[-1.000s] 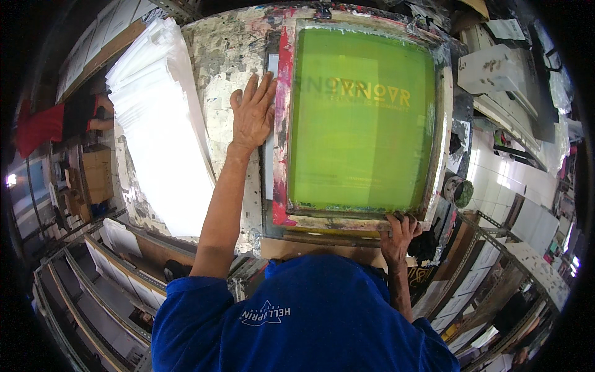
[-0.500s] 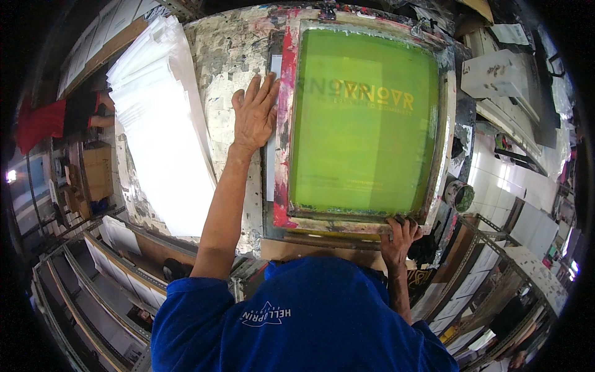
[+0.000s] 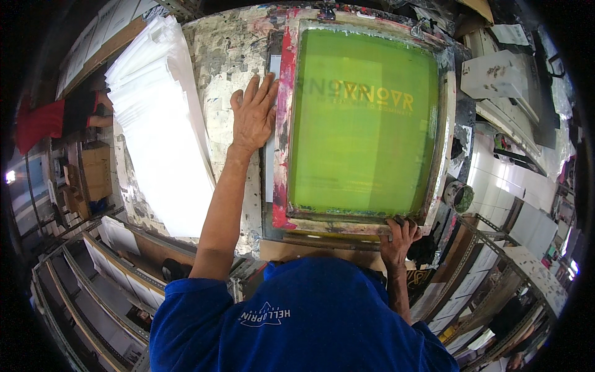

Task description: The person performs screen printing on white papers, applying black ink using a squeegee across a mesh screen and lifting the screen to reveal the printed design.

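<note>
Green mesh filled most of the shot: a big screen-printing frame [image 3: 362, 124] lay flat on a paint-crusted print table [image 3: 223, 56], its wooden border smeared red and pink down the left side. You could make out mirrored lettering on the mesh, nothing I'd try to read.

The left hand [image 3: 253, 115] was flat on the table just beside the frame's left edge, palm down, fingers [image 3: 263, 87] spread wide and straight. It wasn't gripping anything, though it looked like the fingertips sat on a thin white sheet [image 3: 271, 164] poking out from under the frame. Whether it pressed on the sheet or just the table, I couldn't tell.

The right hand [image 3: 400, 239] was on the near edge of the frame, toward the right corner, fingers curled over the rail, so it had hold of the frame itself.

Left of the table sat a fat stack of white sheets [image 3: 158, 124], fanned a bit, well apart from either hand. A round ink tub [image 3: 459, 196] sat off the frame's right side. The person wore a blue shirt [image 3: 304, 322], and shelving racks [image 3: 93, 273] ran below the table.
</note>
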### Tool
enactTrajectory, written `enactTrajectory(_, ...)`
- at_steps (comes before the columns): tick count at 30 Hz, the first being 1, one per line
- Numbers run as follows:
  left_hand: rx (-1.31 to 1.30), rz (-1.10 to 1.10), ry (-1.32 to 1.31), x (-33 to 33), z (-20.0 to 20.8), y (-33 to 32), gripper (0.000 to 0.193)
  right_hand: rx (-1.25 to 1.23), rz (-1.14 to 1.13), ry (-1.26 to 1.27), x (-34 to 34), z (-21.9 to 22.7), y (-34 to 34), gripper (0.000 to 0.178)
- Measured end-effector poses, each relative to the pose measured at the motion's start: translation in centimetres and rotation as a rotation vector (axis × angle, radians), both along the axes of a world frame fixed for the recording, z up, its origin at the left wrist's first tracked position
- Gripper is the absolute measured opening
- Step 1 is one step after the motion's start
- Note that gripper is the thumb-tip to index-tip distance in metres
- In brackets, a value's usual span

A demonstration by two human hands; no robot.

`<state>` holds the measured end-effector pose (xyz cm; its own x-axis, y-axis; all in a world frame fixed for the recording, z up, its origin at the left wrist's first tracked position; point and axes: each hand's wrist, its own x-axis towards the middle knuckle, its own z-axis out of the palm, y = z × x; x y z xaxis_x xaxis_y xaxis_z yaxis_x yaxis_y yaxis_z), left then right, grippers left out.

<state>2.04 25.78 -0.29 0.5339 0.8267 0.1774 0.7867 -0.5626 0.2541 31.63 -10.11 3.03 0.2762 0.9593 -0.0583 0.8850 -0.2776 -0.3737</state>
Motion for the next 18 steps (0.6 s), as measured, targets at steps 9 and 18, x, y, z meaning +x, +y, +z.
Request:
enactTrajectory(9, -0.003, 0.005, -0.1, -0.03, -0.02, 0.11, 0.055, -0.021, 0.004, 0.012, 0.0, 0.13, -0.01, 0.044)
enactTrajectory(18, 0.022, -0.003, 0.01, -0.09, -0.08, 0.05, 0.052, -0.036, 0.002, 0.013, 0.14, -0.08, -0.35, 0.043)
